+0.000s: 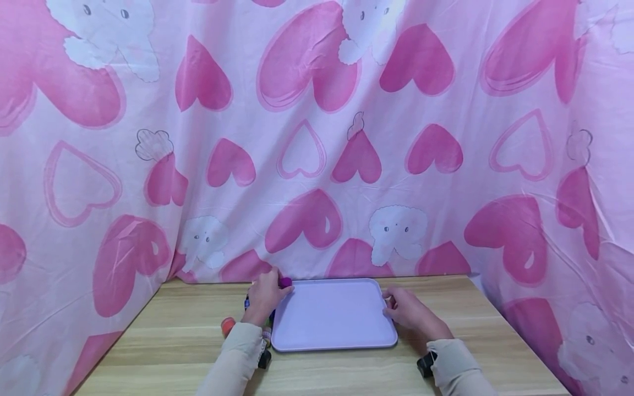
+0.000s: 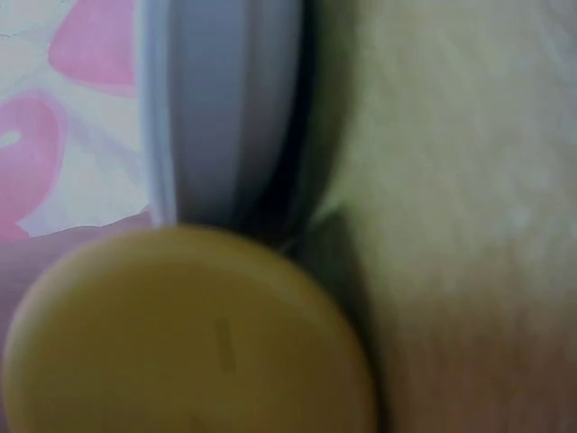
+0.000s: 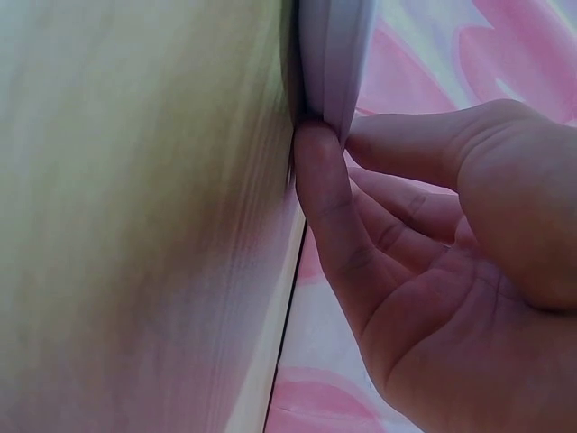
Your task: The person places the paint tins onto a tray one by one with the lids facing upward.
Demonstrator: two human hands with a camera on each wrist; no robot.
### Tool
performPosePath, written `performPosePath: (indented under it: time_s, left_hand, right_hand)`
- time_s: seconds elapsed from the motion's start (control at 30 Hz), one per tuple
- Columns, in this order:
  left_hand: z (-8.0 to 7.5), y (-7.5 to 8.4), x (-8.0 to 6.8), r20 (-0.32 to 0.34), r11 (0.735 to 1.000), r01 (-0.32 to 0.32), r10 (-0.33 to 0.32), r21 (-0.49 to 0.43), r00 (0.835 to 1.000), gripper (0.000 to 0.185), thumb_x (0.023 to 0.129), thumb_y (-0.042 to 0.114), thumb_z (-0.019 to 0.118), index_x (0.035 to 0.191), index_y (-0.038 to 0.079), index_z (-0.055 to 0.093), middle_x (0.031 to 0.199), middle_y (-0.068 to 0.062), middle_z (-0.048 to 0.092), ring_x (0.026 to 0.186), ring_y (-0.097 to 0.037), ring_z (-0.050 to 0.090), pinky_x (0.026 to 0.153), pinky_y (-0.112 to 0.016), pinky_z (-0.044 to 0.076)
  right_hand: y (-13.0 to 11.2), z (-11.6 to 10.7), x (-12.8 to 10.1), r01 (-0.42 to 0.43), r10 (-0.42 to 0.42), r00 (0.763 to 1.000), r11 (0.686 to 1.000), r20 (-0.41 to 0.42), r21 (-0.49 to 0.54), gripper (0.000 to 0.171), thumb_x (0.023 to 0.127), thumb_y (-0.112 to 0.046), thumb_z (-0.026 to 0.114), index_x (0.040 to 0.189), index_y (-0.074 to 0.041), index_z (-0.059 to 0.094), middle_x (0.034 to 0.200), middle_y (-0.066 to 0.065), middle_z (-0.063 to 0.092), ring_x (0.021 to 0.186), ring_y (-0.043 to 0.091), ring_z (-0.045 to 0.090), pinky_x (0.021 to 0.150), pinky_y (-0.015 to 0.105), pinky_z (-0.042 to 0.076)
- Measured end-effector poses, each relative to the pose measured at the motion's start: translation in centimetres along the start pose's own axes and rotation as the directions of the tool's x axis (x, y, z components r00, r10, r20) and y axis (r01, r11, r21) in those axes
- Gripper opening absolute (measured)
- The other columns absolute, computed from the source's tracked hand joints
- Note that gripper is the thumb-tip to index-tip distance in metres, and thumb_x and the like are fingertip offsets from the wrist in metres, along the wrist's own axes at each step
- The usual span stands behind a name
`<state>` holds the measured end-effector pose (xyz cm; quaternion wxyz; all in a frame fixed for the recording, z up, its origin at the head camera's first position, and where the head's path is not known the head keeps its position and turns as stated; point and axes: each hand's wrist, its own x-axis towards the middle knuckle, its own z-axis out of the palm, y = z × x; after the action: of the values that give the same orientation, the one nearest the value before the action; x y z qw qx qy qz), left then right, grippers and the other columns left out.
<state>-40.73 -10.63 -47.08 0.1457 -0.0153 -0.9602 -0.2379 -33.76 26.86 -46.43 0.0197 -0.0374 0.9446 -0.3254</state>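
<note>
A pale lavender rectangular tray [image 1: 333, 316] lies on the wooden table between both hands. My right hand [image 1: 408, 312] pinches its right rim, thumb on one side and index finger [image 3: 325, 180] on the other in the right wrist view. At the tray's left edge is my left hand [image 1: 264, 297], its thumb close to the rim and a purple object [image 1: 285, 282] showing between thumb and fingers. I cannot tell what those fingers hold. A round ochre-yellow object [image 2: 189, 334] fills the lower left wrist view, beside the tray's side wall [image 2: 207, 108].
Left of the tray, partly behind my left hand and sleeve, stand several small coloured items, among them a red-orange one [image 1: 228, 326] and a blue one [image 1: 246, 302]. A pink heart-patterned curtain [image 1: 317, 165] hangs around the table [image 1: 173, 341] at the back and sides.
</note>
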Motion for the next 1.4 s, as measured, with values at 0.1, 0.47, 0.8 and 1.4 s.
performPosePath:
  time_s: [0.1, 0.47, 0.8, 1.4]
  left_hand:
    - [0.0, -0.1, 0.0, 0.015, 1.000, 0.002, -0.002, -0.011, 1.000, 0.046, 0.083, 0.039, 0.095, 0.104, 0.011, 0.065, 0.091, -0.007, 0.072, 0.077, -0.022, 0.066, 0.070, -0.045, 0.058]
    - [-2.6, -1.3, 0.8, -0.129, 0.961, -0.116, 0.085, -0.251, 0.988, 0.036, 0.101, 0.031, 0.079, 0.118, 0.001, 0.071, 0.102, -0.014, 0.077, 0.093, -0.027, 0.072, 0.087, -0.048, 0.062]
    - [-4.0, -4.0, 1.3, -0.145, 0.950, -0.159, 0.123, -0.269, 0.982, 0.011, 0.103, 0.014, 0.074, 0.108, 0.004, 0.072, 0.101, -0.013, 0.080, 0.090, -0.029, 0.075, 0.085, -0.049, 0.064]
    - [-4.4, -6.1, 0.9, 0.022, 0.985, -0.070, 0.074, -0.158, 0.997, 0.017, 0.095, 0.005, 0.071, 0.110, 0.000, 0.077, 0.106, -0.017, 0.080, 0.100, -0.032, 0.075, 0.096, -0.054, 0.062]
  right_hand:
    - [0.0, 0.1, 0.0, 0.001, -0.001, 1.000, 1.000, -0.003, -0.002, 0.036, 0.097, -0.001, 0.076, 0.132, 0.001, 0.067, 0.094, 0.007, 0.065, 0.083, 0.020, 0.059, 0.071, 0.032, 0.058]
    - [-0.1, -0.1, -0.2, -0.001, 0.001, 1.000, 1.000, -0.006, 0.002, 0.036, 0.098, -0.001, 0.074, 0.133, 0.001, 0.066, 0.095, 0.007, 0.065, 0.084, 0.020, 0.059, 0.071, 0.032, 0.057]
    - [0.1, -0.1, -0.1, 0.006, -0.006, 1.000, 1.000, -0.003, -0.011, 0.035, 0.099, -0.002, 0.074, 0.133, 0.001, 0.067, 0.094, 0.006, 0.065, 0.083, 0.020, 0.059, 0.069, 0.031, 0.056]
    - [0.0, 0.1, -0.1, -0.033, 0.033, 0.999, 0.999, 0.014, 0.017, 0.035, 0.100, -0.003, 0.073, 0.134, -0.001, 0.065, 0.096, 0.007, 0.064, 0.084, 0.021, 0.059, 0.071, 0.032, 0.056]
